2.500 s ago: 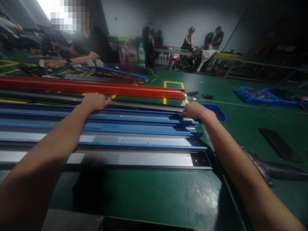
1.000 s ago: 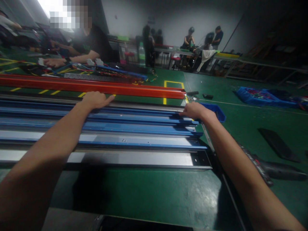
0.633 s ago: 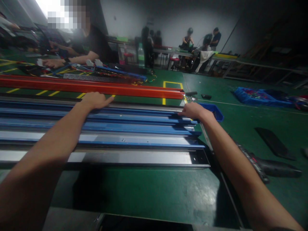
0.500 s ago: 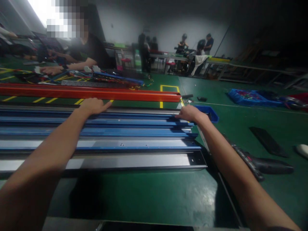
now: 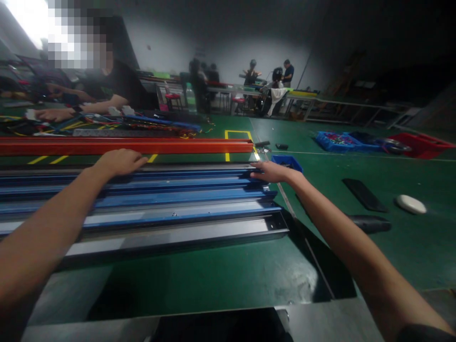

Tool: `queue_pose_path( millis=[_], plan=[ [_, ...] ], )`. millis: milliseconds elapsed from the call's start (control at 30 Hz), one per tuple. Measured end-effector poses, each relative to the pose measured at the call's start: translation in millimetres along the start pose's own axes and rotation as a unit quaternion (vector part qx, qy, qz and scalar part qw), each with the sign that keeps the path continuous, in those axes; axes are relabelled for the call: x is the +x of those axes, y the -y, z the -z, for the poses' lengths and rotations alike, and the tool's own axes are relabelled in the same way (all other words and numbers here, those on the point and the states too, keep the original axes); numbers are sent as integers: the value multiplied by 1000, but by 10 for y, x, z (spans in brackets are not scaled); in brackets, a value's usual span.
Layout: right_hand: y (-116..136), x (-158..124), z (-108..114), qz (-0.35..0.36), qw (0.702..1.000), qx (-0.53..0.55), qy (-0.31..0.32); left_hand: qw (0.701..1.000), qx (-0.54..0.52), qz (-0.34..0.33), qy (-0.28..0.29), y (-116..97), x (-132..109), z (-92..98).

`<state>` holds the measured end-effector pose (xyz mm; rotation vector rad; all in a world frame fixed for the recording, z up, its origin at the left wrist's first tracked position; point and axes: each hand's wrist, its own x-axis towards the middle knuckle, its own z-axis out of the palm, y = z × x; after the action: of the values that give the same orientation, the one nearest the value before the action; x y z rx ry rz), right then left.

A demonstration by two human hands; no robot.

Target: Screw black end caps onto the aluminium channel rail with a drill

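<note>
Several long metal channel rails lie side by side across the table, some with blue edges (image 5: 213,194) and the nearest one silver and dark (image 5: 178,233). My left hand (image 5: 119,162) rests palm down over the far rails, its thumb side stretched to the right; some of its fingertips are hidden. At the right end of the far rails is my right hand (image 5: 272,172), with thumb and fingers apart and pointing left. Whether it touches the dark far rail (image 5: 199,166) is hard to tell. Beyond both hands lies a long orange-red rail (image 5: 178,146).
A blue bin (image 5: 288,162) sits just past my right hand. On the right are a black flat piece (image 5: 365,194), a white oval object (image 5: 411,204) and a dark tool-like handle (image 5: 370,223). A co-worker's hand (image 5: 57,114) rests by wires (image 5: 103,115) across the table.
The view has shifted, so rails and hands appear farther left. My right hand's fingers have spread from a closer pinch. The rails keep their arrangement.
</note>
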<state>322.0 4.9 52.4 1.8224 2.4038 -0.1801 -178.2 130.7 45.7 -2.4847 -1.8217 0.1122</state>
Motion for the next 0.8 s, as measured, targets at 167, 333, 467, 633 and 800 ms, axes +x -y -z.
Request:
queue_pose_path(
  millis=[167, 333, 467, 633, 800],
  plan=[
    [69, -511, 85, 32, 988, 37, -149, 991, 97, -85, -31, -57, -349, 151],
    [217, -1178, -82, -160, 970, 33, -182, 946, 244, -201, -68, -243, -961, 242],
    [315, -1618, -482, -115, 968, 189, -121, 907, 242, -325, -113, -315, -1544, 171],
    [449, -1836, -842, -103, 931, 342, -69, 886, 186, -397, -149, -222, -2066, -184],
    [517, -1850, -782, -97, 938, 323, -80, 913, 164, -350, -130, -71, -2403, -504]
  ],
)
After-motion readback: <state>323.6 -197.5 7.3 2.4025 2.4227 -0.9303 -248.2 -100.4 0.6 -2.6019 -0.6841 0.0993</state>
